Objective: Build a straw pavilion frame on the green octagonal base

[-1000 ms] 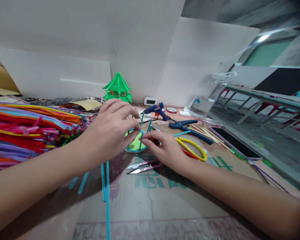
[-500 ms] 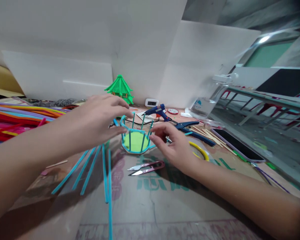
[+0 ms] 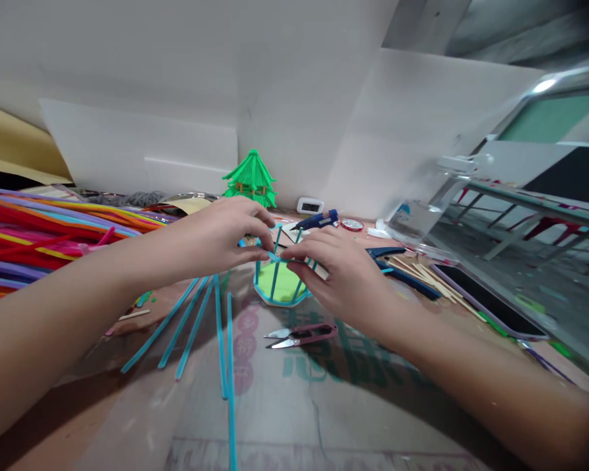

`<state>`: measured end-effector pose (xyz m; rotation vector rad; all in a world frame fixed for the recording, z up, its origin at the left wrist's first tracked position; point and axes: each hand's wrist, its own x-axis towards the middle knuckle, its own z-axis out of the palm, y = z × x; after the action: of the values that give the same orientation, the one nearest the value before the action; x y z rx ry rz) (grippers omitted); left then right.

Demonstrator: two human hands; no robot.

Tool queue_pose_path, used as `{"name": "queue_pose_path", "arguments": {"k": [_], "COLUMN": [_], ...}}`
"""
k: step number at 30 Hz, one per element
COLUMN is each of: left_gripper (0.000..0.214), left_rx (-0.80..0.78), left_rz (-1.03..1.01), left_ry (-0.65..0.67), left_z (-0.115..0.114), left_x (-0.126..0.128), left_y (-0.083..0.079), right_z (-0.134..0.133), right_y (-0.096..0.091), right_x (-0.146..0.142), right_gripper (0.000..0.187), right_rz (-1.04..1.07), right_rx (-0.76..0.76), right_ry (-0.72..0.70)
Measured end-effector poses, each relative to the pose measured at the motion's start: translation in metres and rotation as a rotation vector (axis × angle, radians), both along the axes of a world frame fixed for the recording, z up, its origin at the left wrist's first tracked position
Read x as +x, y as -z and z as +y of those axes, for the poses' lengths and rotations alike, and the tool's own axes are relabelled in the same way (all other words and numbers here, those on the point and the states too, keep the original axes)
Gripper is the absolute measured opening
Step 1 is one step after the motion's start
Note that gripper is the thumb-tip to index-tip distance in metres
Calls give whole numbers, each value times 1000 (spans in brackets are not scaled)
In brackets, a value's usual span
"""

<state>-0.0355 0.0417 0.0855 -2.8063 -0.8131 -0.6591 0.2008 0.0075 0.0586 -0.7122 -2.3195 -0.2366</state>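
Observation:
A small frame of blue pipe-cleaner posts stands on a light green base with a blue edge. A blue pipe-cleaner strip runs across the near post tops. My left hand comes in from the left, thumb and fingertips closed on this strip. From the right, my right hand pinches the strip close beside the left fingertips, and hides the frame's right side. Pink-handled thread snips lie in front of the frame. Several loose blue pipe cleaners are spread on the table to the left.
A green model pavilion, a small digital clock and a blue glue gun stand behind. Colourful pipe cleaners fill the left. On the right are blue-handled pliers, wooden sticks, a phone and a clear jug.
Both hands have closed in on the frame's near top edge, and the blue strip there is now between their fingertips. The view has shifted slightly left.

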Motion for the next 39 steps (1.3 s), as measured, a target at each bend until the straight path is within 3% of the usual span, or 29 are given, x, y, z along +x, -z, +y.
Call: {"name": "queue_pose_path", "arguments": {"k": [20, 22, 27, 32, 34, 39], "left_gripper": [18, 16, 22, 25, 23, 21], "left_rx": [10, 18, 0, 72, 133, 215], "left_rz": [24, 9, -23, -133, -161, -116], "left_ry": [-30, -17, -16, -64, -64, -77], "left_z": [-5, -3, -5, -30, -38, -41], "left_x": [3, 2, -1, 15, 24, 33], "left_y": [-2, -1, -4, -10, -7, 8], "right_z": [0, -3, -14, -19, -14, 24], "right_y": [4, 3, 4, 8, 7, 2], "right_x": [-1, 1, 17, 34, 38, 62], "right_gripper": [12, 8, 30, 13, 8, 32], "right_rz": [13, 15, 105, 257, 332, 355], "right_rx": [119, 93, -8, -139, -197, -333], "right_ry": [-56, -41, -20, 77, 118, 343]}}
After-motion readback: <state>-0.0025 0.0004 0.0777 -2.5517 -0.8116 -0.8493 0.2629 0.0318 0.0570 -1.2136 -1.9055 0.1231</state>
